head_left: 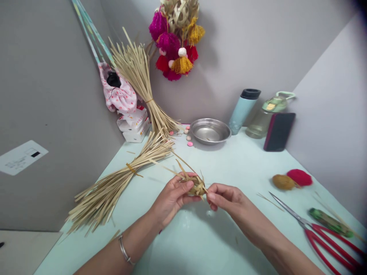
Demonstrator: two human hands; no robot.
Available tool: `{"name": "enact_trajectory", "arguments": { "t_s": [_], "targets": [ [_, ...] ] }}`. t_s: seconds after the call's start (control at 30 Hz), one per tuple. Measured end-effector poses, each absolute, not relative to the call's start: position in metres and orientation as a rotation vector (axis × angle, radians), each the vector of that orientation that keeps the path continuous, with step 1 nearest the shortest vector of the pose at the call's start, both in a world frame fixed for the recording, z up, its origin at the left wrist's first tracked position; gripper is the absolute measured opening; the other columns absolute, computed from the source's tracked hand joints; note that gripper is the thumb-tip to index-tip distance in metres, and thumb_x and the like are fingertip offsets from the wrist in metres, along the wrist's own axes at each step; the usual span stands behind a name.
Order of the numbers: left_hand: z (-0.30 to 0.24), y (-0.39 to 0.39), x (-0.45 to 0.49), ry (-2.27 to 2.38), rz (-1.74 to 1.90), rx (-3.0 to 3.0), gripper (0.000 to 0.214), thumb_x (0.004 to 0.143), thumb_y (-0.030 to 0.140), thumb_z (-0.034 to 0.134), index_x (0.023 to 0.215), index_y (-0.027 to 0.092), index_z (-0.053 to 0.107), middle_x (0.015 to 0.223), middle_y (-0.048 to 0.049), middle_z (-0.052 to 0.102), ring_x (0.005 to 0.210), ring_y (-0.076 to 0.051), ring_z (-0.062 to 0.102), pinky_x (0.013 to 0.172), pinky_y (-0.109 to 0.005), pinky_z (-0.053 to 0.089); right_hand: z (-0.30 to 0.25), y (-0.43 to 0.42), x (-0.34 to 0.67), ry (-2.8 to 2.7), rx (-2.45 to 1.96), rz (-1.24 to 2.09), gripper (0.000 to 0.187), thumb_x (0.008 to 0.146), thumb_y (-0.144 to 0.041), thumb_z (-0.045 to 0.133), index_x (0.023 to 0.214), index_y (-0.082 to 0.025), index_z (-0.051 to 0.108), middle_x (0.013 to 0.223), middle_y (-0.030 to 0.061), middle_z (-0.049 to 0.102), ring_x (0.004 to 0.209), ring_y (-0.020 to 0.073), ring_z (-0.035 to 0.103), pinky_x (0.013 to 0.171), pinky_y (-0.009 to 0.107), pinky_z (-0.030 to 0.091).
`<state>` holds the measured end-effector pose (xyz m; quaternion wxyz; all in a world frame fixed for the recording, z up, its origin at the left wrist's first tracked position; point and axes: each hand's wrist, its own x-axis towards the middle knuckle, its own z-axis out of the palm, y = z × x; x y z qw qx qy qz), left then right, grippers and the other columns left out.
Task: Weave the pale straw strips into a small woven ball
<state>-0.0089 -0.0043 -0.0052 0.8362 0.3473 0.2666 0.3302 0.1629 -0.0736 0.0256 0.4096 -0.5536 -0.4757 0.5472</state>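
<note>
Weaving appeared under way: left hand (172,196) gripped a small straw ball (196,186) above the table's (229,168) middle; right hand (225,198) pinched a strip end, which likely needed tucking next.

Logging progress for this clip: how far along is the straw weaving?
Done: a small woven straw ball has formed. In hand: left hand grips it; right hand pinches its edge. Left: loose strip ends stick out untrimmed; scissors lie untouched.

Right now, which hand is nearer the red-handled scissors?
Right. The right hand is mid-table, just left of the scissors; the left hand is farther left, holding the woven straw piece.
</note>
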Motion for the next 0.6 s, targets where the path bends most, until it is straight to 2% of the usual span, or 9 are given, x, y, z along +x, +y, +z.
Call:
{"name": "enact_trajectory", "arguments": {
  "t_s": [0.17,0.23,0.3,0.37,0.43,0.5,0.6],
  "targets": [
    [-0.007,-0.006,-0.009,0.510,0.608,0.776,0.029,0.082,0.026,0.071,0.107,0.016,0.062,0.094,-0.0066,0.069,0.083,-0.016,0.069,0.074,-0.028,0.057,0.024,-0.072,0.166,-1.202,-1.524,1.175,0.036,0.082,-0.050,0.064,0.062,-0.020,0.056,0.058,-0.0034,0.046,0.059,0.0140,0.040,0.059,0.027,0.033],
    [-0.008,-0.008,-0.008,0.483,0.549,0.792,0.028,0.083,0.027,0.069,0.108,0.016,0.062,0.094,-0.0077,0.069,0.082,-0.017,0.070,0.072,-0.027,0.057,0.029,-0.071,0.169,-1.224,-1.587,0.980,0.033,0.083,-0.048,0.062,0.064,-0.021,0.058,0.061,-0.0021,0.049,0.061,0.0158,0.044,0.061,0.029,0.036],
    [-0.009,-0.008,-0.008,0.468,0.495,0.805,0.028,0.083,0.028,0.068,0.108,0.016,0.062,0.095,-0.0087,0.069,0.079,-0.018,0.071,0.070,-0.027,0.057,0.034,-0.070,0.173,-1.254,-1.601,0.872,0.026,0.086,-0.046,0.060,0.075,-0.022,0.065,0.071,0.0001,0.058,0.070,0.0186,0.051,0.069,0.030,0.039],
    [-0.010,-0.009,-0.007,0.461,0.461,0.812,0.027,0.083,0.028,0.068,0.106,0.015,0.062,0.094,-0.0085,0.068,0.078,-0.018,0.071,0.069,-0.028,0.057,0.035,-0.068,0.176,-1.306,-1.552,1.018,0.023,0.087,-0.044,0.061,0.088,-0.023,0.070,0.083,0.0013,0.064,0.081,0.0200,0.056,0.075,0.029,0.041],
    [-0.010,-0.009,-0.007,0.457,0.444,0.817,0.026,0.081,0.027,0.070,0.103,0.015,0.062,0.090,-0.0076,0.067,0.078,-0.018,0.070,0.069,-0.030,0.058,0.031,-0.066,0.178,-1.290,-1.444,1.250,0.021,0.087,-0.043,0.063,0.090,-0.023,0.069,0.084,0.0004,0.066,0.081,0.0186,0.057,0.074,0.027,0.042],
    [-0.010,-0.009,-0.008,0.464,0.434,0.819,0.027,0.080,0.026,0.071,0.102,0.015,0.062,0.088,-0.0075,0.067,0.079,-0.019,0.069,0.068,-0.030,0.058,0.025,-0.065,0.179,-1.212,-1.365,1.342,0.018,0.085,-0.041,0.067,0.082,-0.023,0.067,0.076,-0.0022,0.062,0.074,0.0155,0.054,0.070,0.025,0.041],
    [-0.009,-0.008,-0.008,0.469,0.409,0.817,0.031,0.077,0.026,0.073,0.103,0.014,0.062,0.090,-0.0086,0.068,0.077,-0.019,0.069,0.066,-0.030,0.057,0.018,-0.065,0.180,-1.183,-1.303,1.379,0.020,0.084,-0.038,0.069,0.075,-0.021,0.065,0.075,-0.0034,0.058,0.073,0.0134,0.050,0.069,0.024,0.038]
  ]
}}
